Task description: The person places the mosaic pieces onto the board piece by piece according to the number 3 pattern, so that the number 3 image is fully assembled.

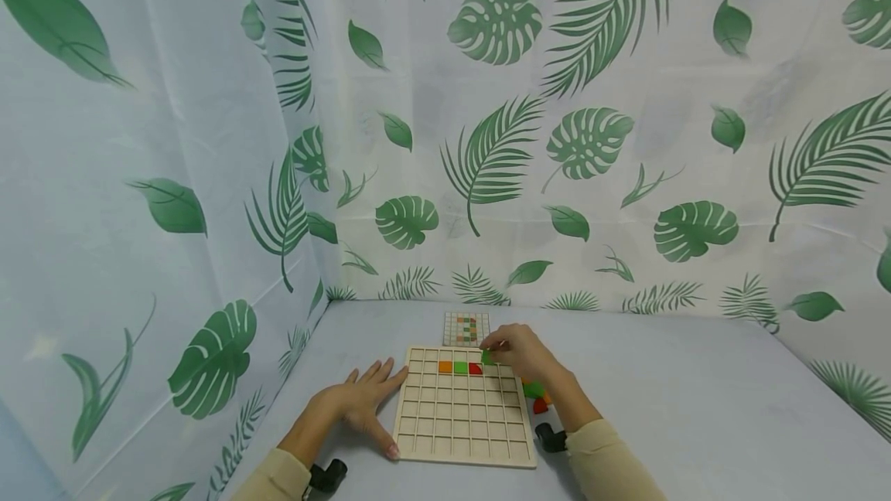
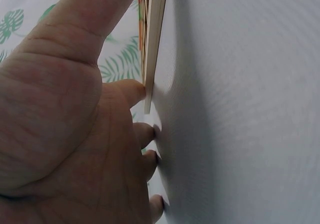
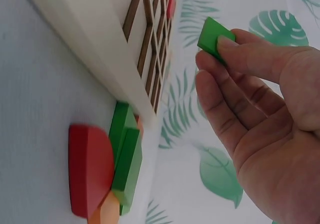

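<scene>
A wooden grid board (image 1: 459,424) lies flat on the table. In its upper rows sit an orange square tile (image 1: 445,367), a green square tile (image 1: 461,368) and a red tile with a rounded corner (image 1: 476,369). My right hand (image 1: 518,350) pinches a green tile (image 3: 215,36) between thumb and fingers, above the board's top right part. Spread out on the table, my left hand (image 1: 365,400) touches the board's left edge with thumb and index finger; the left wrist view shows its palm (image 2: 65,134) beside that edge (image 2: 156,38).
Beyond the board lies a small pattern card (image 1: 455,328) with a coloured grid. Loose green (image 3: 127,159), red (image 3: 90,169) and orange pieces (image 3: 106,211) are heaped by the board's right edge. A leaf-printed curtain (image 1: 487,253) hangs behind and at the left.
</scene>
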`<state>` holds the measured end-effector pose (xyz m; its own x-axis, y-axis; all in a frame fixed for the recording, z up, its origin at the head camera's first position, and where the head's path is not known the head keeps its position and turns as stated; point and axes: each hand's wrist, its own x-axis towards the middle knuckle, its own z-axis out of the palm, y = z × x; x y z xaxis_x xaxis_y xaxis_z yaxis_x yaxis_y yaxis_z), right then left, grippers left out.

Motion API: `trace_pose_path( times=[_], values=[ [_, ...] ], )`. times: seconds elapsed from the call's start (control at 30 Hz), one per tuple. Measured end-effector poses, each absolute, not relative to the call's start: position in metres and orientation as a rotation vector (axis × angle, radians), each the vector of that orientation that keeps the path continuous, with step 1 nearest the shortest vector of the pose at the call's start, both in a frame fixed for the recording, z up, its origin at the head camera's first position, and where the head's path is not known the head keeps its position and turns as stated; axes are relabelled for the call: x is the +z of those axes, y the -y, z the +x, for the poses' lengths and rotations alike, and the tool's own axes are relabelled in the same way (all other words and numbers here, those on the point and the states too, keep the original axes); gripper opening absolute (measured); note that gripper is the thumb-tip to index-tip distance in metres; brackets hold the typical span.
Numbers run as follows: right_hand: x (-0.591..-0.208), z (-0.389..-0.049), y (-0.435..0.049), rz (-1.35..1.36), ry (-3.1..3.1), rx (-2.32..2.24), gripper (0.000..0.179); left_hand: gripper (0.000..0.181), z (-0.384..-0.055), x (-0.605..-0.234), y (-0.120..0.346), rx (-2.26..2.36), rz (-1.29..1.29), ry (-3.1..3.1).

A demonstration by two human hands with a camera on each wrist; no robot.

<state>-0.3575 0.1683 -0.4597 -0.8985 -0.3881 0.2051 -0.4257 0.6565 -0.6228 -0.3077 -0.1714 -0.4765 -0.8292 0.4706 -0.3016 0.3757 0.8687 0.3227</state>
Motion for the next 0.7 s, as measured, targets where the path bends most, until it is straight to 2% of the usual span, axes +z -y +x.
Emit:
trace_pose_path(
  times=[0.7],
  values=[
    [-0.464, -0.352, -0.155, 0.871, 2.830, 1.064, 0.017, 0.137, -0.306, -0.475, 0.172, 0.374, 0.632, -2.663]
  ],
)
